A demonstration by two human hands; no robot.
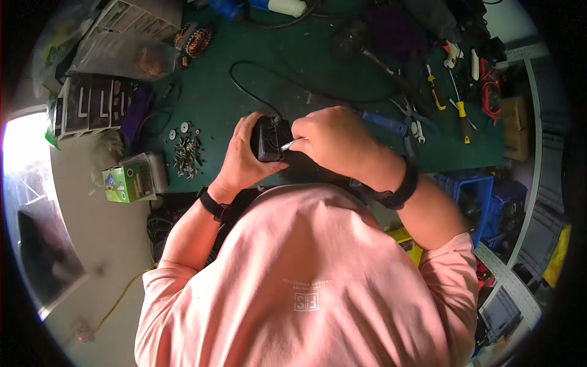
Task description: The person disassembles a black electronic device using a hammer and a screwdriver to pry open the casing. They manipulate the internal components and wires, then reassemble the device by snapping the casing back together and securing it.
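Note:
A small black boxy device (265, 139) with a grille-like face and a black cord (254, 95) at its far end is tilted up near the table's front edge. My left hand (243, 156) is wrapped round its left side, thumb along the near edge. From the right, my right hand (336, 139) grips a thin silver metal tool (293, 144), its tip against the right side of the device. The hand hides most of the tool, so its kind cannot be told.
Loose screws (187, 155) and washers lie left on the green mat (208, 122). Pliers (406, 110), a blue-handled tool (385, 122), a yellow screwdriver (460, 109) and red cables (490, 92) lie right. A green box (125, 182) stands at the left edge.

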